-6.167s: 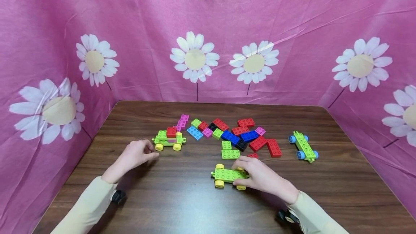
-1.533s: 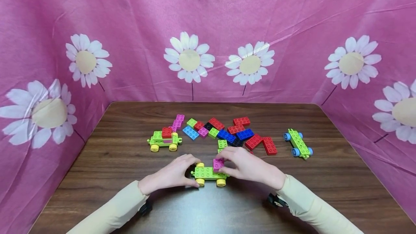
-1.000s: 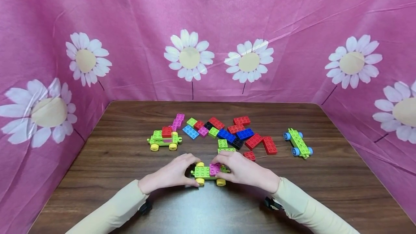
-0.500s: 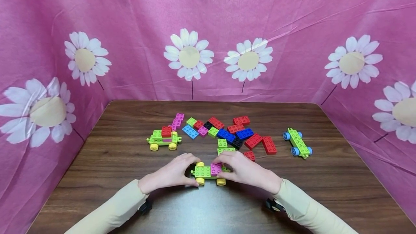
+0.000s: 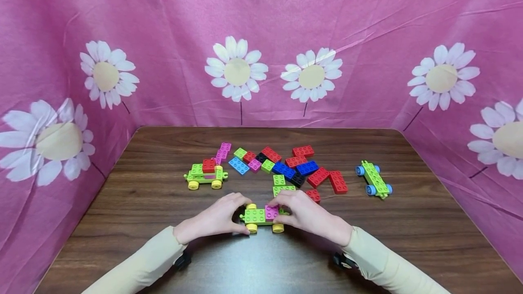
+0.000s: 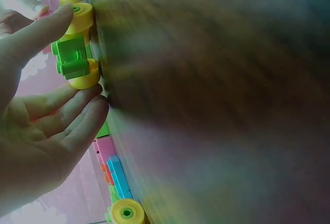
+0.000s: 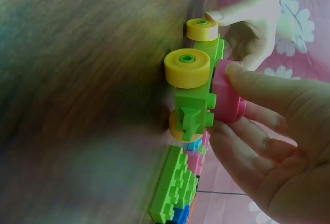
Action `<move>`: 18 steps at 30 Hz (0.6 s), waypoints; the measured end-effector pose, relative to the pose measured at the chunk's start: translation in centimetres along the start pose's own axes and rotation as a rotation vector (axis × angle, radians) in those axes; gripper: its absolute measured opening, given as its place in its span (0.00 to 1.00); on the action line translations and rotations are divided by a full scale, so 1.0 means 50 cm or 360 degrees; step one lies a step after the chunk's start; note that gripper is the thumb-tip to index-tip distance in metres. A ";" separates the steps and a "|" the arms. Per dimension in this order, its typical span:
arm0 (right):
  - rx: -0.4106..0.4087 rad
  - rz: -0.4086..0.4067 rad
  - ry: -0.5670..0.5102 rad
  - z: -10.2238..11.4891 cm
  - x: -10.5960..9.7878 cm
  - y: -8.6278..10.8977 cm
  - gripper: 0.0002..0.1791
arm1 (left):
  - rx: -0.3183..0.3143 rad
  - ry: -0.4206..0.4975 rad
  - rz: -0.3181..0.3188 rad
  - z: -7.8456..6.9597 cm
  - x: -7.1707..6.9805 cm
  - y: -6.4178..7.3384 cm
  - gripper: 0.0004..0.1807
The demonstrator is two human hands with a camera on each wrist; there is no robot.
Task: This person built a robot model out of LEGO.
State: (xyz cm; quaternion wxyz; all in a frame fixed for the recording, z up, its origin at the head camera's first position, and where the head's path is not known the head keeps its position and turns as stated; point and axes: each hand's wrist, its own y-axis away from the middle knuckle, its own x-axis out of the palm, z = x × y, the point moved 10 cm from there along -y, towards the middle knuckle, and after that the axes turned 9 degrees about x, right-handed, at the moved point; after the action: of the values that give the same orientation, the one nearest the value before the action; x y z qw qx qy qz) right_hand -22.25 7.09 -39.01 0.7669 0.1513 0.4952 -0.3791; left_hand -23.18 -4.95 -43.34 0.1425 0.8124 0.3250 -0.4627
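A lime-green toy car base [image 5: 254, 216] with yellow wheels stands on the table between both hands. My left hand [image 5: 214, 218] holds its left end, thumb and fingers at the two wheels; the left wrist view shows the thumb on the near wheel [image 6: 79, 18]. Between thumb and fingers, my right hand [image 5: 308, 216] pinches a pink brick [image 5: 271, 213] on the base's right half. In the right wrist view the brick [image 7: 226, 91] sits against the studded top, with uncovered studs at the end. My right fingers partly hide the base's right end in the head view.
Back left stands a green car [image 5: 206, 178] with yellow wheels and a red brick [image 5: 209, 165] on top. Several loose bricks lie behind the hands, including green ones [image 5: 283, 190] near the right hand. A blue-wheeled base [image 5: 375, 179] lies at the right.
Earlier the right hand held the bare base farther right and the left hand was near the other car. The base shifted left, the left hand took it, and the pink brick came down onto it.
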 end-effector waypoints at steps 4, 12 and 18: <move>-0.0014 0.0012 0.0008 0.002 0.000 -0.007 0.14 | 0.0013 -0.0015 -0.0007 0.000 0.000 0.000 0.32; 0.0055 0.0053 0.0093 0.000 0.004 -0.018 0.13 | 0.0039 -0.0044 -0.0035 -0.004 -0.003 0.001 0.32; 0.0084 0.0073 0.0116 0.002 0.007 -0.019 0.13 | 0.0032 -0.0044 -0.0029 -0.003 -0.002 0.000 0.32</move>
State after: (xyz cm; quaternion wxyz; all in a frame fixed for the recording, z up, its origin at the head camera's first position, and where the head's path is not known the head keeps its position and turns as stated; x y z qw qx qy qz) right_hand -22.79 6.25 -39.14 0.7526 0.1965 0.5090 -0.3687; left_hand -23.12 -4.91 -43.17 0.1345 0.8043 0.3257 -0.4784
